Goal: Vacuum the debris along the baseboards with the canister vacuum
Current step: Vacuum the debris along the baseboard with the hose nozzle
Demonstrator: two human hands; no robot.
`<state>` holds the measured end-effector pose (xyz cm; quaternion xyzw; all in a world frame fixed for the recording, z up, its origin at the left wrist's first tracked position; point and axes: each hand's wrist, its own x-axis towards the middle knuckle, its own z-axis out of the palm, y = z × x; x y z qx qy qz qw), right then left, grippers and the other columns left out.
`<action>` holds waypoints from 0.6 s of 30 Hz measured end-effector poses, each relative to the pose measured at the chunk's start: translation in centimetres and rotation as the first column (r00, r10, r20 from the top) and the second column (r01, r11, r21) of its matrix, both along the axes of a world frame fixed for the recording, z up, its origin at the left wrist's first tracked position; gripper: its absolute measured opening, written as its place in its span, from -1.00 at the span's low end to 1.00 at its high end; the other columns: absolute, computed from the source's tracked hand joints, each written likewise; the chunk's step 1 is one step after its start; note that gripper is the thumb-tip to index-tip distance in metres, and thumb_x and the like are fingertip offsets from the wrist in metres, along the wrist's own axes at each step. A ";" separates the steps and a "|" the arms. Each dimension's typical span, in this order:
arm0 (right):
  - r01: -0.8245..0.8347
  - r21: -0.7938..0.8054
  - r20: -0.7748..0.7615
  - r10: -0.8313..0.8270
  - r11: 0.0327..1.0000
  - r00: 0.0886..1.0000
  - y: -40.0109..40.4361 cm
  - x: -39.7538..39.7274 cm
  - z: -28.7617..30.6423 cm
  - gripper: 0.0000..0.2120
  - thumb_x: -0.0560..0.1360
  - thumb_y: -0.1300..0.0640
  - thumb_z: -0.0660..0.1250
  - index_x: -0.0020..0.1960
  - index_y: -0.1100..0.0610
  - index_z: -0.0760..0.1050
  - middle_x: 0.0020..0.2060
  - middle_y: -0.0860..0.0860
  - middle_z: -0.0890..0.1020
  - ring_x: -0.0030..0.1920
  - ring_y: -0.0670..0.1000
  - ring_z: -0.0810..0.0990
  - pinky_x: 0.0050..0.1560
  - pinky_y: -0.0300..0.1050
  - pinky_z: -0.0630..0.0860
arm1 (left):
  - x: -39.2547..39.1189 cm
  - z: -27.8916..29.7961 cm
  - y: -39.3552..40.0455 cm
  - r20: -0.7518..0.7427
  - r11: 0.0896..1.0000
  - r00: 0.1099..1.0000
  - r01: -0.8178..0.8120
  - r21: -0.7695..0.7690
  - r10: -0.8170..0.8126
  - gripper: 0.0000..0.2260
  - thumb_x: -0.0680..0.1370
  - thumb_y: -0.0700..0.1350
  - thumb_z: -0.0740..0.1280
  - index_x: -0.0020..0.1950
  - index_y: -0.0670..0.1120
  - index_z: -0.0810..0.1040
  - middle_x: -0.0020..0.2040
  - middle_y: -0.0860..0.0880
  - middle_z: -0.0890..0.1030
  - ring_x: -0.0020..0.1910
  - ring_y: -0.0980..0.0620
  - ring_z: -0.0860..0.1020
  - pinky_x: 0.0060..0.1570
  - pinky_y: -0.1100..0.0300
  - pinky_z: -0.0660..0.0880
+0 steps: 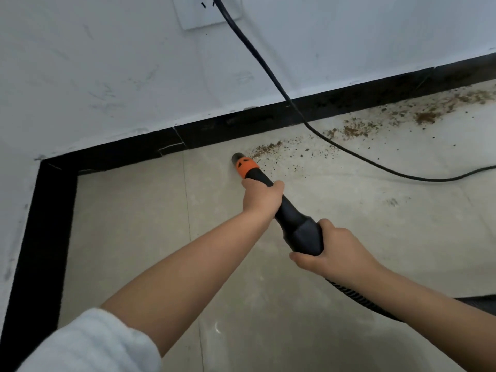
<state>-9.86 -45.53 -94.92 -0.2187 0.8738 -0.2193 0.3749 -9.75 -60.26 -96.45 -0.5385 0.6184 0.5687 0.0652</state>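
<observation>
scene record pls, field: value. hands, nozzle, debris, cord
left hand: grips the nozzle shaft, forward
right hand: grips the rear cuff by the hose
nozzle: orange collar, tip at the floor, near the baseboard
debris: brown crumbs along the baseboard, right of the tip
cord: from the wall outlet, across the debris

The wall is white with faint grey scuffs, and the socket on it is white too. The baseboard is black, with a few pale scratches. The floor is pale beige tile with thin grey joints. The debris is brown, scattered in speckled patches. The nozzle is black with an orange band near its tip, the band marked in black. The cord and the ribbed hose are black. The sleeve is white.
</observation>
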 end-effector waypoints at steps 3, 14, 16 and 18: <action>0.035 0.009 0.006 -0.035 0.999 0.999 0.0 -0.1 0.0 -0.59 0.36 -0.10 0.43 -0.03 0.08 0.28 -0.23 -0.09 0.48 -0.28 -0.16 0.47 -0.39 -0.31 0.37 | -1.0 -0.4 0.1 0.004 0.999 0.999 0.033 -0.018 -0.033 -0.50 0.57 -0.08 0.20 0.42 -0.18 0.07 0.17 -0.18 0.46 0.04 -0.17 0.50 0.12 -0.07 0.52; 0.096 -0.004 -0.008 -0.096 0.995 0.995 0.5 -0.1 0.6 -0.58 0.34 -0.11 0.44 -0.08 0.07 0.27 -0.25 -0.10 0.46 -0.30 -0.16 0.44 -0.39 -0.29 0.34 | -2.4 -0.1 0.6 0.057 0.999 0.998 0.033 0.010 -0.033 -0.51 0.59 -0.07 0.20 0.43 -0.16 0.10 0.25 -0.22 0.43 0.17 -0.23 0.47 0.17 -0.09 0.48; 0.096 -0.019 -0.002 -0.096 0.995 0.995 0.8 0.0 0.1 -0.57 0.34 -0.12 0.44 -0.07 0.08 0.28 -0.23 -0.07 0.47 -0.28 -0.11 0.47 -0.37 -0.26 0.37 | -2.2 -0.5 0.9 0.054 0.999 0.998 0.043 -0.026 -0.041 -0.52 0.58 -0.08 0.19 0.43 -0.18 0.10 0.25 -0.23 0.44 0.16 -0.24 0.48 0.16 -0.10 0.49; 0.093 -0.035 0.001 -0.093 0.995 0.996 1.0 0.3 -0.4 -0.56 0.33 -0.12 0.44 -0.05 0.09 0.28 -0.20 -0.04 0.49 -0.26 -0.07 0.48 -0.36 -0.23 0.37 | -2.0 -0.9 1.2 0.047 0.996 0.997 0.057 -0.062 -0.054 -0.51 0.58 -0.08 0.19 0.42 -0.20 0.10 0.24 -0.23 0.45 0.14 -0.24 0.49 0.15 -0.10 0.49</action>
